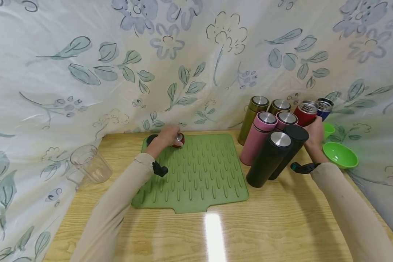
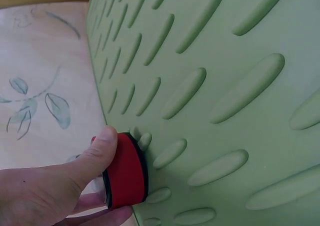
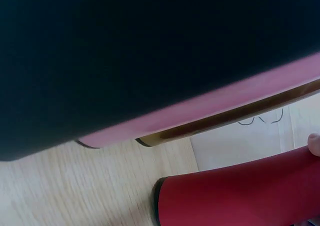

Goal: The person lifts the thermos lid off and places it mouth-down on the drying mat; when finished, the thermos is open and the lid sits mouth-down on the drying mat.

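My left hand (image 1: 166,137) grips a red bottle lid (image 2: 127,171) at the far edge of the green drying mat (image 1: 199,167), thumb on one side and fingers on the other. A dark lid (image 1: 151,139) lies just left of that hand, partly hidden by it. At the right, my right hand (image 1: 316,134) holds a red thermos bottle (image 1: 304,114) near its top; the bottle's metal mouth is uncovered. In the right wrist view the red bottle's base shows near the tabletop. A blue thermos bottle (image 1: 325,108), also lidless, stands behind the right hand.
Two pink bottles, two olive-gold bottles (image 1: 253,118) and two black bottles (image 1: 269,160) stand grouped right of the mat. Green bowls (image 1: 340,154) sit at the far right. A clear pitcher (image 1: 93,165) stands at the left. A patterned curtain (image 1: 183,72) hangs behind.
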A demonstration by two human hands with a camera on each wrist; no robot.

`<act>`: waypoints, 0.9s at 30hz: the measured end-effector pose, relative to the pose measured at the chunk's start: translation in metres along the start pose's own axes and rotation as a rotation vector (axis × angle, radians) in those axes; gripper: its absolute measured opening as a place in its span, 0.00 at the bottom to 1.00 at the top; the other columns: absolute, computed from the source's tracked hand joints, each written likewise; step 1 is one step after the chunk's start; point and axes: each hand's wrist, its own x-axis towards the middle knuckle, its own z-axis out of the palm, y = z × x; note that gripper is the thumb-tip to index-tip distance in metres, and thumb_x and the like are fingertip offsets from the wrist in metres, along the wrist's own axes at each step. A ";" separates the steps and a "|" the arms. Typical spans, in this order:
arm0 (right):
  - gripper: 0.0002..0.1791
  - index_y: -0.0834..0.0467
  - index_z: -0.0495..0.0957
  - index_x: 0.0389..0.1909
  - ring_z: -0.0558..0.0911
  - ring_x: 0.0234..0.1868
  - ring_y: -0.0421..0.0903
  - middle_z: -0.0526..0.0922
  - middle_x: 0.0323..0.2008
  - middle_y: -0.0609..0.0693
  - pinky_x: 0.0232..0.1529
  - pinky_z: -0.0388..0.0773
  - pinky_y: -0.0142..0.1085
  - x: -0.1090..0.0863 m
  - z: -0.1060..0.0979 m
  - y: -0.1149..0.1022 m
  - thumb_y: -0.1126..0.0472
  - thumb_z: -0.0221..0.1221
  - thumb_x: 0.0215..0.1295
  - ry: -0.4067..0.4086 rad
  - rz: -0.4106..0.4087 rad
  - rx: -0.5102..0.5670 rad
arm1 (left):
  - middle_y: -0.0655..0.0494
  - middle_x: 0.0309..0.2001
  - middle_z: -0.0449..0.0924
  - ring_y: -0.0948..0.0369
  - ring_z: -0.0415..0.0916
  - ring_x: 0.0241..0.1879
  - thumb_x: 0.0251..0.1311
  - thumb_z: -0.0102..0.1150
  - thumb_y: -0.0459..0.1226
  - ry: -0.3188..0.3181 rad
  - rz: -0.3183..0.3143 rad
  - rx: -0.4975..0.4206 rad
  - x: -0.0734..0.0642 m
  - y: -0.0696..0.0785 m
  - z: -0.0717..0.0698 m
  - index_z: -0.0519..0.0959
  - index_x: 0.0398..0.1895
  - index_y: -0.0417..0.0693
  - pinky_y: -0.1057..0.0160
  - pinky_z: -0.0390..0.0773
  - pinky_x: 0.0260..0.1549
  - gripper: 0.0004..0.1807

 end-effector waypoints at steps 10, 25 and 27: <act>0.38 0.67 0.56 0.68 0.68 0.63 0.65 0.66 0.64 0.69 0.67 0.64 0.56 0.010 0.011 -0.005 0.53 0.57 0.62 -0.013 -0.026 0.000 | 0.49 0.35 0.72 0.55 0.63 0.33 0.53 0.71 0.46 -0.008 -0.011 -0.014 0.005 -0.001 0.003 0.75 0.40 0.39 0.60 0.63 0.32 0.23; 0.39 0.69 0.54 0.68 0.67 0.62 0.66 0.65 0.64 0.70 0.66 0.64 0.57 0.025 0.015 -0.009 0.56 0.58 0.61 -0.033 -0.059 0.010 | 0.44 0.45 0.77 0.51 0.71 0.40 0.54 0.70 0.46 -0.011 -0.021 -0.037 0.008 -0.003 0.001 0.75 0.45 0.40 0.56 0.72 0.39 0.24; 0.39 0.69 0.53 0.68 0.67 0.62 0.66 0.65 0.64 0.70 0.66 0.64 0.57 0.027 0.015 -0.009 0.56 0.58 0.61 -0.039 -0.060 0.011 | 0.44 0.44 0.77 0.52 0.69 0.38 0.54 0.70 0.46 -0.008 -0.021 -0.043 0.009 -0.003 0.001 0.74 0.44 0.39 0.57 0.71 0.38 0.24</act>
